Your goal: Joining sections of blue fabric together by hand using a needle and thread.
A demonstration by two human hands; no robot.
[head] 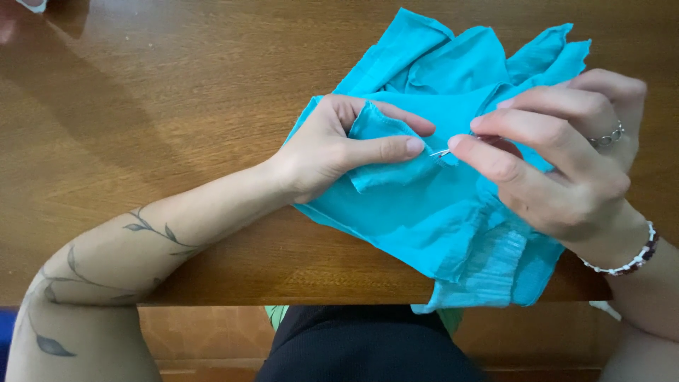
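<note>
1. Nearest the camera, dark clothing (368, 346) is seen below the tabletop edge, with a strip of green at either side of it.
2. A tattooed forearm (106, 262) is laid across the near edge of the wooden tabletop (141, 106).
3. A hem of the blue cloth (453, 212) is hung over the near edge of the tabletop, just right of the middle; the rest is spread and bunched on the wood towards the far right.
4. A fold of the cloth is pinched by the left hand (332, 145) between thumb and forefinger; the wrist is rested on the tabletop at the left border of the cloth.
5. A thin silver needle (440, 153) is gripped at the fingertips of the right hand (559, 155), thumb and forefinger closed on it. Its tip is pointed left into the fold, just beside the left thumb.
6. A bead bracelet (633, 260) is worn on the right wrist, and a ring (608, 136) on one finger.
7. Beyond the hands, the cloth is piled in loose folds towards the far edge.
8. At the far left corner, a small pale thing (32, 6) is cut off by the frame; what it is cannot be told.
</note>
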